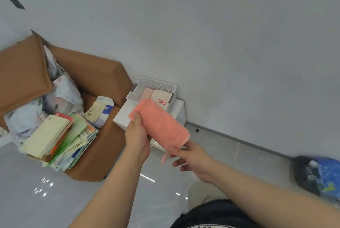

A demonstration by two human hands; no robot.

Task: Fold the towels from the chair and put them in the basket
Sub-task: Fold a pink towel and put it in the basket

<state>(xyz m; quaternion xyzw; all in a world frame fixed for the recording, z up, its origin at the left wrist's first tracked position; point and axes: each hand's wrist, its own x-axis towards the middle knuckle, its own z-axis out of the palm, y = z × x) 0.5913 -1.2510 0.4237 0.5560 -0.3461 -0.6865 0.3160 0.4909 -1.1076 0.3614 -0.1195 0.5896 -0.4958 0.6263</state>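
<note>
— While you look down over the pale tiled floor [46, 200] beside a grey wall, the brown chair [95, 80] fills the left of your view. Its seat is heaped with crumpled pale cloth [60, 95] and a slanting stack of papers and booklets [55, 139].

— Far to your right, on the floor, you have a blue and black bag [327, 174], too blurred to read. Just beside the chair's arm a white stand [125, 115] sits against the wall, and the white perforated basket [156, 84] rests on top of it.

— You hold the coral towel [161, 124] folded into a thick oblong, tilted, in the air in front of the stand. Its upper end overlaps the basket's near rim in your view.

— Your left hand [138, 135] grips the towel's left edge, thumb pressed on the top face and fingers hidden behind. Your right hand [191, 157] pinches the lower corner, its fingers curled, and a small loop hangs just beside them.

— Inside the basket you already have two folded pieces side by side: a pale pink towel [147, 92] and a cream towel [161, 97] with red lettering.
</note>
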